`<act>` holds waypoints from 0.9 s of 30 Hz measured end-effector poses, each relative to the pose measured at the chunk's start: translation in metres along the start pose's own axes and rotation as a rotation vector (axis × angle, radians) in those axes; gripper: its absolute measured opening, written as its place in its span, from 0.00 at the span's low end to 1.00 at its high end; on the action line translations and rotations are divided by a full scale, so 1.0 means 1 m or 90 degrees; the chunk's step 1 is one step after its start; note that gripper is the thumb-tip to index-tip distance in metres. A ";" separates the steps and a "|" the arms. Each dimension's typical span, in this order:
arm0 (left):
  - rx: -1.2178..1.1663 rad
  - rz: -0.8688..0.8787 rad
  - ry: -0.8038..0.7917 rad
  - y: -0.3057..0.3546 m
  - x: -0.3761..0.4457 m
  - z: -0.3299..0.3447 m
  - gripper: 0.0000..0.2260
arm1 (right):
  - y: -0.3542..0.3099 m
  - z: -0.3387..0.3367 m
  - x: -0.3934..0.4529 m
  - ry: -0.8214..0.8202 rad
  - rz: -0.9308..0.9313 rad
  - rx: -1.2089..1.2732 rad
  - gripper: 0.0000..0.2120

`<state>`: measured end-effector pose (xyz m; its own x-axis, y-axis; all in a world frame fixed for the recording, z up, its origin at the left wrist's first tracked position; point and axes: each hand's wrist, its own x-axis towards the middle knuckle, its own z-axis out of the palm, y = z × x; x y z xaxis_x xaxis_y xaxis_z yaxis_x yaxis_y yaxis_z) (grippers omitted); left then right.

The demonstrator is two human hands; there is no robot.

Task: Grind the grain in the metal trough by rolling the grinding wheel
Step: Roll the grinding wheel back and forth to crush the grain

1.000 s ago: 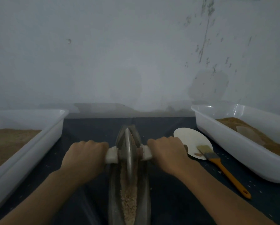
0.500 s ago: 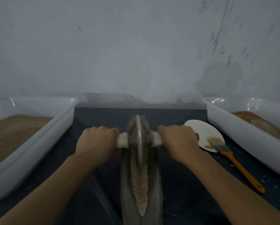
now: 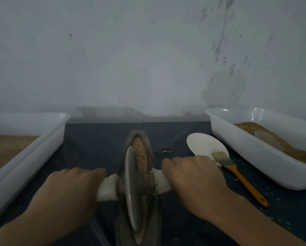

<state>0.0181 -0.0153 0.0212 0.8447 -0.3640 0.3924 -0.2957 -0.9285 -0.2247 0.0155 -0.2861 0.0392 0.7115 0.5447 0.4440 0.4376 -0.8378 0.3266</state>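
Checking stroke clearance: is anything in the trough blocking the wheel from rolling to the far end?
Nothing visible but the grain itself. The grinding wheel sits mid-trough, left hand and right hand gripping its handles; the brush lies outside.

Both forearms bare, reaching in from near corners toward centre. Left hand knuckles up, fingers curled over, gripping left handle of wheel axle. Right hand likewise knuckles up, fingers wrapped round right handle, set slightly farther than left. Hands level, apart. Thumbs hidden beneath.
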 end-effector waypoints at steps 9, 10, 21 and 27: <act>0.046 -0.078 0.031 -0.012 0.067 0.041 0.11 | 0.025 0.058 0.068 -0.039 0.080 -0.001 0.10; 0.048 -0.087 0.023 -0.013 0.072 0.042 0.10 | 0.027 0.060 0.071 -0.036 0.084 -0.008 0.10; -0.057 0.010 0.064 -0.009 0.007 0.017 0.15 | 0.000 0.015 -0.006 0.017 0.016 0.062 0.16; 0.049 -0.032 0.022 -0.009 0.036 0.025 0.15 | 0.010 0.033 0.032 -0.039 0.060 0.023 0.11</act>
<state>0.0627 -0.0180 0.0151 0.8413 -0.3211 0.4349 -0.2171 -0.9375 -0.2721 0.0604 -0.2784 0.0291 0.7823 0.4607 0.4193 0.3854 -0.8867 0.2553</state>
